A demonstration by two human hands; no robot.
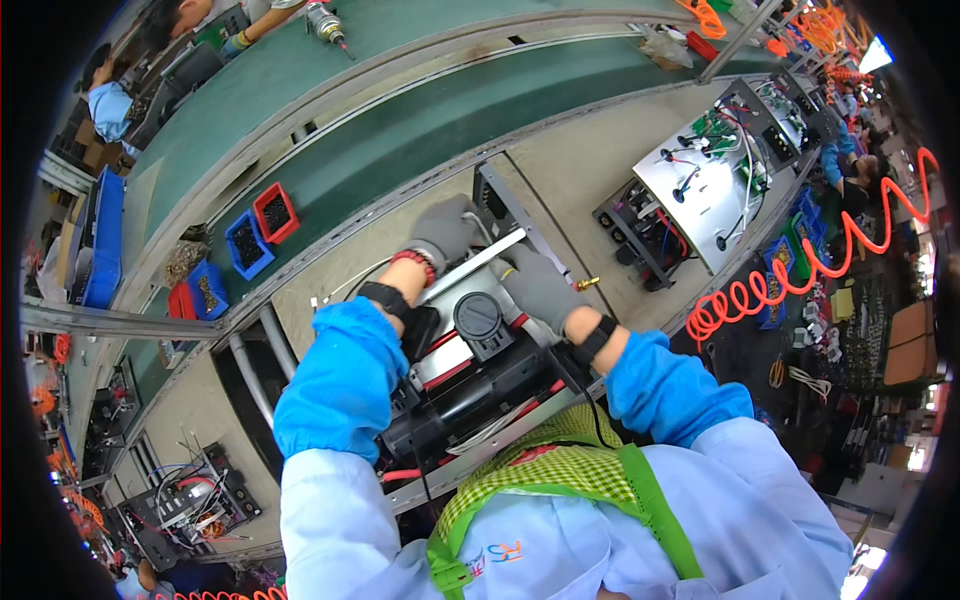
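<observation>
In front of me is a machine assembly with a metal frame, a long black cylinder (475,405), a round black cap (479,316) and a silver crossbar (474,266). My left hand (442,230), in a grey glove, is closed at the far left of the crossbar, beside a pale tube (484,232). My right hand (540,287), gloved alike, has its fingers bent in by the crossbar's right end, near a dark upright panel (510,207). What the fingertips of either hand grip is hidden. A brass fitting (587,284) sticks out just right of my right hand.
Red (275,212) and blue (246,244) bins of small black parts lie to the left. Another open assembly with a silver plate (690,190) stands at the right. A coiled orange air hose (760,294) hangs nearby. Across the green bench (420,125), a co-worker's gloved hand (238,42) shows.
</observation>
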